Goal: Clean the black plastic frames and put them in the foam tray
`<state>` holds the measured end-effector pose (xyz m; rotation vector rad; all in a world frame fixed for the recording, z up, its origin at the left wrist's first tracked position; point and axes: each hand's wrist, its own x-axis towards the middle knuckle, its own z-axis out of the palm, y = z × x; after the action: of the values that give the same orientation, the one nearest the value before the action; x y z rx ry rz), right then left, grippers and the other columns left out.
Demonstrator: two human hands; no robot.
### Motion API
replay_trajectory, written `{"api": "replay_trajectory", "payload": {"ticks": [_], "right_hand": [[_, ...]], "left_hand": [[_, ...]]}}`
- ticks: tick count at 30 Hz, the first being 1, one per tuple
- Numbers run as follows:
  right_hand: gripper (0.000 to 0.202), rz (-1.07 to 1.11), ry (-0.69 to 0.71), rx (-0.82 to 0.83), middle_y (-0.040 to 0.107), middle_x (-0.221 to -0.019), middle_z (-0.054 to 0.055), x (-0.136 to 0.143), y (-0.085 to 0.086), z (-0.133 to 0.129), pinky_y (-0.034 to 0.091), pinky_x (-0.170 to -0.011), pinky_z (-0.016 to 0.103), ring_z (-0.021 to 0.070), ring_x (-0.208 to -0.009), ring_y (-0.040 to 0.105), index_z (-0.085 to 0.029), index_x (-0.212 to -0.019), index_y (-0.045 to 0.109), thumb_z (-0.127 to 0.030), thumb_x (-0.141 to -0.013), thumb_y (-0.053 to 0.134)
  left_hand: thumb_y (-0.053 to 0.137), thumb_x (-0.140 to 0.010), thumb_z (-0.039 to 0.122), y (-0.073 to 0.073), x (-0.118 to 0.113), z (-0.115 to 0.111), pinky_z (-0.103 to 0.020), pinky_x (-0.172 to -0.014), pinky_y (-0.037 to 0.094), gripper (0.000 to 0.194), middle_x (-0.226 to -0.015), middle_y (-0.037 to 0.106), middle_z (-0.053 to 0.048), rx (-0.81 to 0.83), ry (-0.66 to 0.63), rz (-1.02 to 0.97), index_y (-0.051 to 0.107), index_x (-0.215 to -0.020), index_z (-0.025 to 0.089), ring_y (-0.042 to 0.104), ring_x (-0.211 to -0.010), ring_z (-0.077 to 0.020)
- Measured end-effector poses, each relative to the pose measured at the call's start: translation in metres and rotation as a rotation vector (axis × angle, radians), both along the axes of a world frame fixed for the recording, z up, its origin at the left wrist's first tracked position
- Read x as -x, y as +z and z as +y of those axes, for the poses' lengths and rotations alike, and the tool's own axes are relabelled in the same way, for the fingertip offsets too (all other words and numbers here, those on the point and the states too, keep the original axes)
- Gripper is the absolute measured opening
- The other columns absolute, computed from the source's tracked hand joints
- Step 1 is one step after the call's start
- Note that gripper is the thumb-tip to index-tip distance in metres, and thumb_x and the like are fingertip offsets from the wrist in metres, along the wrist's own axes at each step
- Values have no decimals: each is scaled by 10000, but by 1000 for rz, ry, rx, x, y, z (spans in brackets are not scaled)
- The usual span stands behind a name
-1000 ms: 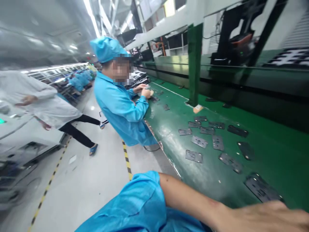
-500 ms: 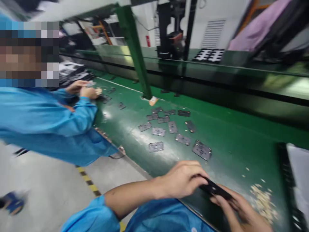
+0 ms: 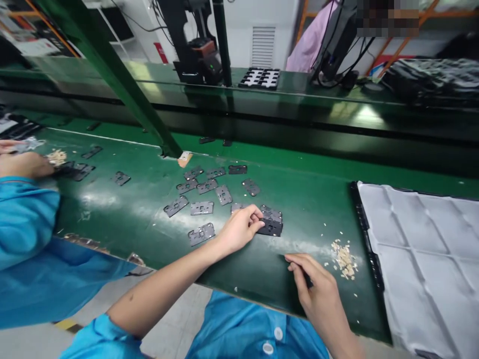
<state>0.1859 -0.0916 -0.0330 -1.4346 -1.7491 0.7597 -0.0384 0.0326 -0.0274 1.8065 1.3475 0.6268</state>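
Note:
My left hand (image 3: 243, 227) pinches the left end of a black flat part (image 3: 272, 228) low over the green bench, right in front of another dark plate (image 3: 271, 213). To the right, my right hand (image 3: 314, 279) hangs above the bench edge with thumb and fingers curled close together; a dark thing shows inside the curl, too hidden to name. Several similar plates, such as this one (image 3: 202, 208), lie scattered left of and beyond my left hand. A pile of small pale pieces (image 3: 345, 260) lies right of my right hand.
A large tray with a grey-white lining (image 3: 422, 249) lies at the right. The slanted green post (image 3: 123, 85) meets the bench at the back left. At the far left, a co-worker's hands (image 3: 22, 162) are beside another pale pile (image 3: 57, 157). A black-and-white tray (image 3: 260, 78) sits on the back ledge.
The view has swung right. My hands have come apart: the left carried the black part forward to the scattered plates, and the right let go of it.

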Motion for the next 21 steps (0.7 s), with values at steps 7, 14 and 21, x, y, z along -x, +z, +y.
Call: {"api": "replay_trajectory", "payload": {"ticks": [7,14,21], "right_hand": [[280,-194,-37,-112,654,-1149,133,8,-19,11,582,-909,404,255,-1045,668,-172,-1247,699,-150,-1072,481],[425,-405,-45,-175,606,-1264,186,18,-31,20,552,-912,483,278,-989,578,-117,-1347,677,-34,-1003,441],[548,-518,-68,-141,587,-1369,191,26,-32,29,541,-894,500,324,-1077,551,-173,-1458,625,-15,-973,425]], "left_hand": [[653,-1012,249,4,1,1,-401,-910,528,135,-1051,730,-74,-185,-81,165,688,-1131,195,678,-973,-241],[542,-1084,253,0,-3,12,-488,-1008,488,304,-1445,653,-127,-429,-376,417,694,-1339,188,558,-1285,-317],[495,-1100,271,-9,2,29,-526,-1092,472,338,-1410,667,-117,-423,-373,399,697,-1364,209,551,-1268,-296]]}}
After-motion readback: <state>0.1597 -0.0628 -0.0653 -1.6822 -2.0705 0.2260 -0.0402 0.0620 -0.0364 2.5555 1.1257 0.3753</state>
